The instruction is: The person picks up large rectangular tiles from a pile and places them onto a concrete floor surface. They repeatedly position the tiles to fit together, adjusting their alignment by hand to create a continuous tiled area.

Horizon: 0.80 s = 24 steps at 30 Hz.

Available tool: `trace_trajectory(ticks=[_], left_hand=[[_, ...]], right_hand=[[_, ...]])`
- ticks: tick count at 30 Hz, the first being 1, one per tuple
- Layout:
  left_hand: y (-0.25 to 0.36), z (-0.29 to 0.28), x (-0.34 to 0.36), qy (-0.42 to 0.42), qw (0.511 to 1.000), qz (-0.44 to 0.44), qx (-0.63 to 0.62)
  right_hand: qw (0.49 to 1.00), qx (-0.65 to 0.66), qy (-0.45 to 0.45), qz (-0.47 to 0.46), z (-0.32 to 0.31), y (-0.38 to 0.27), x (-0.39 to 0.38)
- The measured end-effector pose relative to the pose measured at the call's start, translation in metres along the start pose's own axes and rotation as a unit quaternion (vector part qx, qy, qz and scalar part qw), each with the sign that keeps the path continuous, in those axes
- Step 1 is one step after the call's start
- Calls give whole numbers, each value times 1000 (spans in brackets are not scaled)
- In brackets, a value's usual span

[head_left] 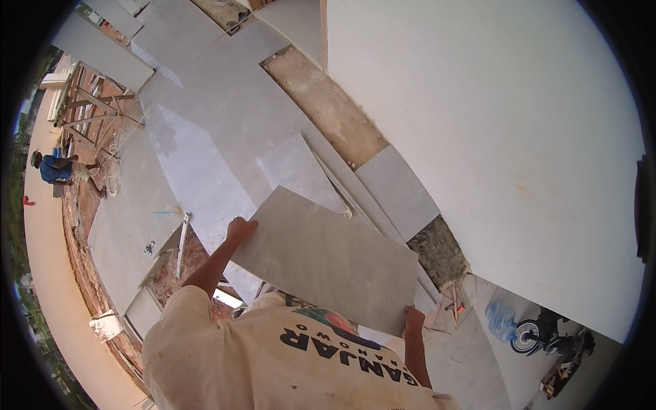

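Note:
I hold a large grey rectangular tile point(321, 253) at a slant in front of my body. My left hand point(240, 229) has its fingers closed on the tile's left end, and my right hand point(414, 316) grips the opposite end by its lower corner. Beyond it lie more pale grey tiles point(205, 150), some loose and overlapping. A long metal straightedge point(182, 242) rests beside the tile in my left hand, over reddish rubble.
A white wall point(478, 102) rises at the right, bordered by bare trenches point(321, 102). A co-worker in blue point(53, 169) works at far left near wooden trestles point(92, 102) and cables. A water jug point(501, 321) and motorbike point(540, 331) stand at lower right.

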<state>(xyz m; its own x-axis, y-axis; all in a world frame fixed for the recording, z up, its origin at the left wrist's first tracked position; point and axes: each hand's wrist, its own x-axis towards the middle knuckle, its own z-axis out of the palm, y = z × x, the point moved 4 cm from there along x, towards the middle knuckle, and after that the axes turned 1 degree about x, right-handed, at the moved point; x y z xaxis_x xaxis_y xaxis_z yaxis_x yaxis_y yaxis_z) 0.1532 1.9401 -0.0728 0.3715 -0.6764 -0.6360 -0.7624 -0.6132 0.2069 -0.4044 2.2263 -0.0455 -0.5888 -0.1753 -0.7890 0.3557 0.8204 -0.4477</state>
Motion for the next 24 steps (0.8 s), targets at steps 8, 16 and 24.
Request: trace_trajectory(ticks=[8, 16, 24], left_hand=[[-81, -65, -36, 20, 996, -15, -83], [-175, -124, 37, 55, 990, -15, -125], [-259, -249, 152, 84, 982, -26, -168]], right_hand=[[996, -71, -7, -48, 47, -3, -45], [984, -134, -40, -109, 167, -52, -100], [974, -176, -34, -141, 357, -89, -175]])
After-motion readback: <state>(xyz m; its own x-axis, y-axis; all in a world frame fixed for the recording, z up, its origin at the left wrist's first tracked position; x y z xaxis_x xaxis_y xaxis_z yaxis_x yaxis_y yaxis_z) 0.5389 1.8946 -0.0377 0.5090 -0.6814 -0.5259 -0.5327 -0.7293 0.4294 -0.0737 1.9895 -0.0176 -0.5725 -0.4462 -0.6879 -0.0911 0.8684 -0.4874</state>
